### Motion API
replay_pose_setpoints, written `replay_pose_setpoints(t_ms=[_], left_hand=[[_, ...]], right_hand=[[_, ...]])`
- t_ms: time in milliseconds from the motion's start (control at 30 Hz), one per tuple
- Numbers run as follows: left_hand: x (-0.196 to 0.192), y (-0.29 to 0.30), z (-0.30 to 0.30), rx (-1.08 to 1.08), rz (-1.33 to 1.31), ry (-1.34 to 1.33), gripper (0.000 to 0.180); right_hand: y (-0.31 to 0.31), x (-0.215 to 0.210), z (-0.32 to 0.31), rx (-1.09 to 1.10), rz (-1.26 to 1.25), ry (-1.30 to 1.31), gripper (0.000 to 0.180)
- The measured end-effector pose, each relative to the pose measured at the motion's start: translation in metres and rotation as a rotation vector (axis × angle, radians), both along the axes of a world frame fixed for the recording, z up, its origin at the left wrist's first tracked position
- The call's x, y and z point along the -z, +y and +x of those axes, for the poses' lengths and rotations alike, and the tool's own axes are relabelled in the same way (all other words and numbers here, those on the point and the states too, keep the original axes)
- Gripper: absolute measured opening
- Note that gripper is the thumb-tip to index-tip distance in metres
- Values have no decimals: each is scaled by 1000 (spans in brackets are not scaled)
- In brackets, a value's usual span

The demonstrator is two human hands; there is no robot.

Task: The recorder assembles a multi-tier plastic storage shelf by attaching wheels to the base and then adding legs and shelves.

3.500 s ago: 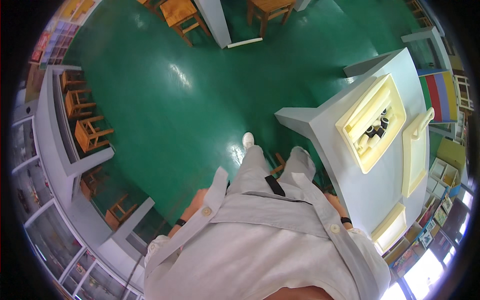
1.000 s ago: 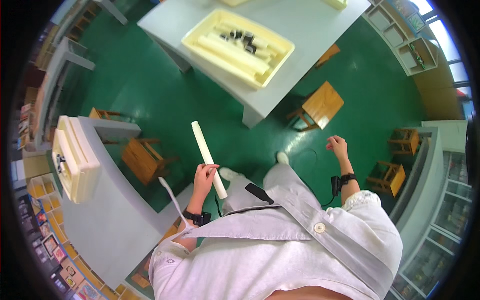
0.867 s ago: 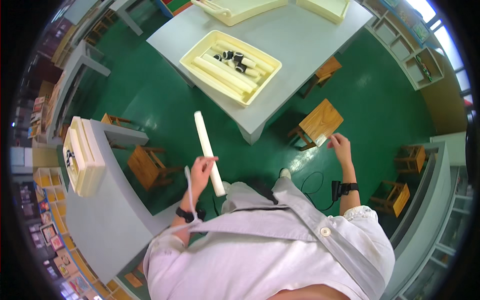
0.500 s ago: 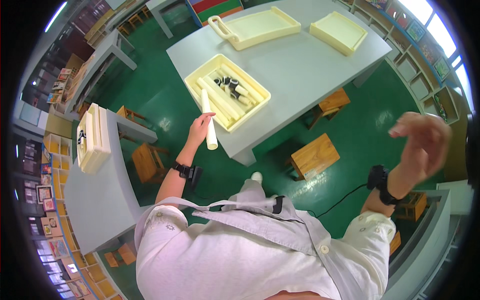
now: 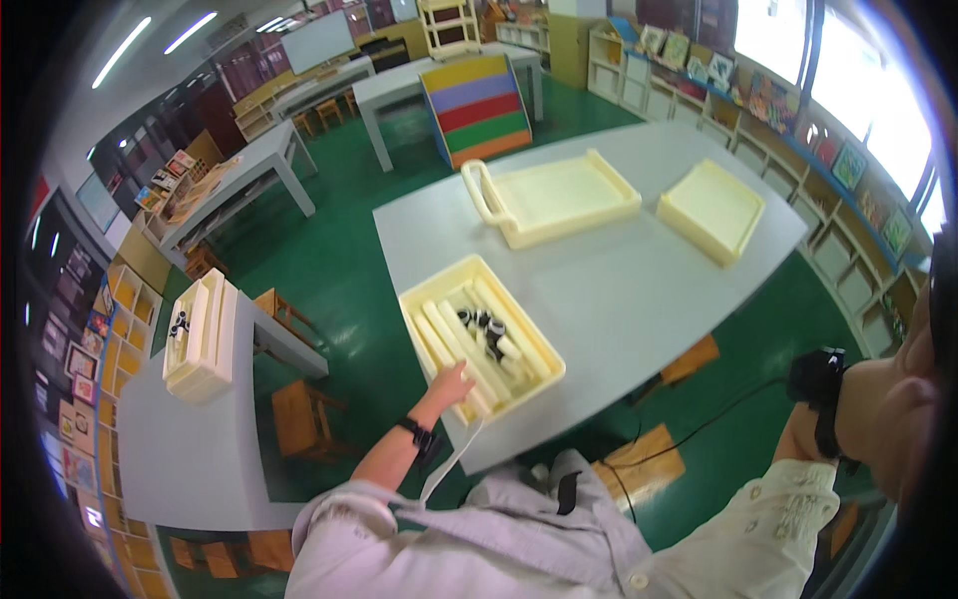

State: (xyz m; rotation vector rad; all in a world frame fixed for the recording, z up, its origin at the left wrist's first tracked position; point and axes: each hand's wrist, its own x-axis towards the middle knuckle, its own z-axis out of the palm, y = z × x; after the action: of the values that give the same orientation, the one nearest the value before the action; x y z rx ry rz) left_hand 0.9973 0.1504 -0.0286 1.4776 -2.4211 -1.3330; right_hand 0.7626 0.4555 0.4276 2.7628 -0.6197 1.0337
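1. Two hands show in our view: our left hand (image 5: 454,382) reaches forward over the near edge of the grey rectangular tabletop (image 5: 639,290), and our right hand (image 5: 903,419) is raised close to the camera at the right rim, blurred and large.
2. We rest the left hand on the near end of the long cream-white tubes (image 5: 451,349) that lie side by side in the pale yellow rectangular plastic tray (image 5: 414,299); the fingers lie over a tube end, but whether they are clenched on it we cannot tell.
3. Small black and white pieces (image 5: 486,324) sit among the tubes in the middle of that tray (too small to make out further).
4. We cannot tell the grip of the right hand either, as it is too near and too blurred; a black band (image 5: 816,384) is strapped at its wrist, and a similar black band (image 5: 419,435) sits on the left wrist.
5. Farther back on the same tabletop stand a wide pale yellow tray with a looped handle (image 5: 554,195) and, well apart to its right, a square pale yellow lid-like tray (image 5: 714,210).
6. To our left, another grey tabletop (image 5: 190,449) carries a pale yellow tray (image 5: 205,334), with small wooden chairs (image 5: 299,419) beside it on the green floor (image 5: 329,250).
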Motion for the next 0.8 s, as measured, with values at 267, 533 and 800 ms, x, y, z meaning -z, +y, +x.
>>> replay_pose_setpoints(t_ms=[267,533,800], left_hand=[[-80,6,67,-160,-237,361,29],[-200,45,101,-394,-443,621,18],[-127,70,28,-280,-416,170,20]], right_hand=[[-60,-6,-21,-82,-81,12,29],[-92,-3,-70,-132,-144,-11,25],[-120,-4,-129,-219,-146,-58,22]])
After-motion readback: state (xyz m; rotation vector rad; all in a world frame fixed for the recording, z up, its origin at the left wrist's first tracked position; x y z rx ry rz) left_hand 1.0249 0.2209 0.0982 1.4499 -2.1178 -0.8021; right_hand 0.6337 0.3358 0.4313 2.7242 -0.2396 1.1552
